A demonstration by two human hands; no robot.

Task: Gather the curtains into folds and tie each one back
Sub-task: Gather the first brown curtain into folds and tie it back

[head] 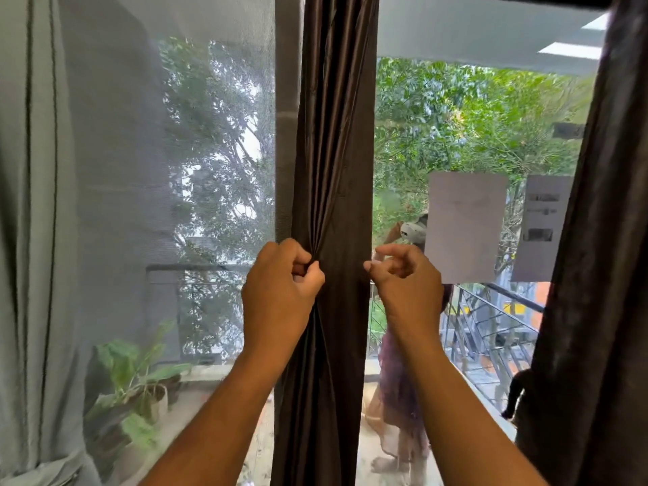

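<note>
Left hand (280,278) – pinched grip – brown curtain (333,170)

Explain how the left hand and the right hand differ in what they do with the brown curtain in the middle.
The left hand grips the brown curtain, with fabric bunched into folds between thumb and fingers; the right hand holds nothing. The left hand lies against the cloth; the right hand sits beside the curtain's right edge, in front of the glass. The left fist is closed tightly; the right fingers are loosely curled, thumb toward the curtain. Both are raised at about the same height.
</note>
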